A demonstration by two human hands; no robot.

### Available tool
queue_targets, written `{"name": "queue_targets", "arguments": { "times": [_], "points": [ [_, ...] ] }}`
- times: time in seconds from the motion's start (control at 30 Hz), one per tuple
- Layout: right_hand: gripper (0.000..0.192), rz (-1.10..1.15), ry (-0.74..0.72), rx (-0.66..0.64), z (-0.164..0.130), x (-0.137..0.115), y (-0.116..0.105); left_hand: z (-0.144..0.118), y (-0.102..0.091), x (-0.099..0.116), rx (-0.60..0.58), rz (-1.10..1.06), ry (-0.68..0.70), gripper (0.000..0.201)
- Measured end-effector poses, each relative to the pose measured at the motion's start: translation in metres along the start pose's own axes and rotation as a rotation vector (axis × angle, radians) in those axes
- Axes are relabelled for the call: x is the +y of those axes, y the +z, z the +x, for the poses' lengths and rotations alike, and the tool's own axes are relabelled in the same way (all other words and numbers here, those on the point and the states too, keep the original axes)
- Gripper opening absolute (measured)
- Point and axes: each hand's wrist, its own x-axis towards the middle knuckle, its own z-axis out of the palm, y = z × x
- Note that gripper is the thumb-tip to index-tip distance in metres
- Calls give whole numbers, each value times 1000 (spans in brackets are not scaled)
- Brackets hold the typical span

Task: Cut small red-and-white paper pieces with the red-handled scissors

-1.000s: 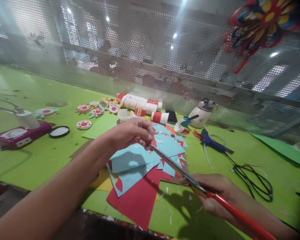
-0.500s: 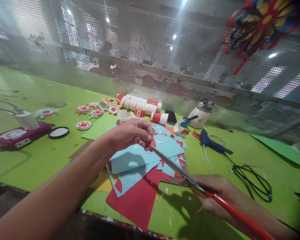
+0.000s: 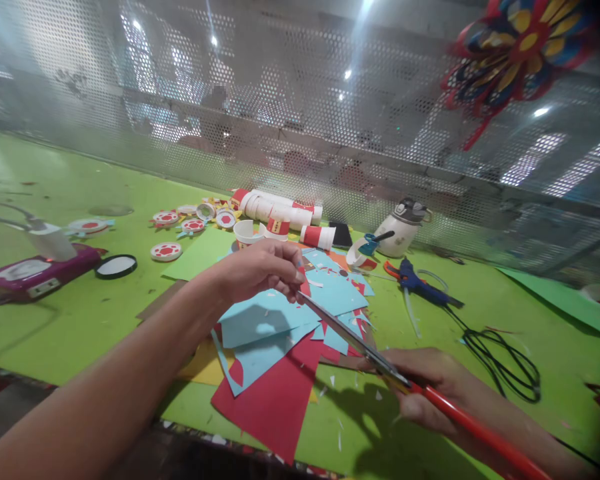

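My right hand (image 3: 427, 390) grips a pair of scissors (image 3: 347, 335) with long metal blades and red handles. The blades point up and left, their tips right at the fingers of my left hand (image 3: 267, 270). Those left fingers are pinched around what looks like a small red piece of paper (image 3: 303, 283), mostly hidden by the fingertips. Beneath both hands lie light blue paper sheets (image 3: 260, 327) and a large red sheet (image 3: 275, 407), with small cut scraps scattered around.
Paper cups (image 3: 317, 237) lie behind the sheets. Decorated paper discs (image 3: 166, 251) sit at back left, near a purple power strip (image 3: 45, 277). To the right are a blue glue gun (image 3: 420, 283) with a coiled black cord (image 3: 505, 367) and a white bottle (image 3: 400, 230).
Almost nothing differs. The whole view has shifted very slightly, while both hands and the scissors keep the same pose.
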Motion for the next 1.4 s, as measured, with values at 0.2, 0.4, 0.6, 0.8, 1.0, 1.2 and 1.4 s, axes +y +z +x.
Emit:
{"name": "queue_targets", "arguments": {
  "times": [0.2,0.4,0.6,0.8,1.0,1.2,1.4],
  "points": [
    [49,-18,31,-28,0,-1,-1,0,-1,0,4,14,19,7],
    [49,-23,-10,-46,3,-11,-1,0,-2,3,56,53,83,5],
    [51,25,68,-4,4,-22,-3,-2,2,3,178,-29,140,7],
    [42,-28,36,124,6,-8,1,-1,8,4,310,-135,159,12],
    [37,-52,14,152,9,-6,7,-3,14,6,378,-210,168,11],
    [39,-41,-14,170,12,-5,14,-2,16,2,342,-194,185,11],
    [44,-31,-25,231,14,-3,21,-1,17,0,329,-154,200,14]
  ]
}}
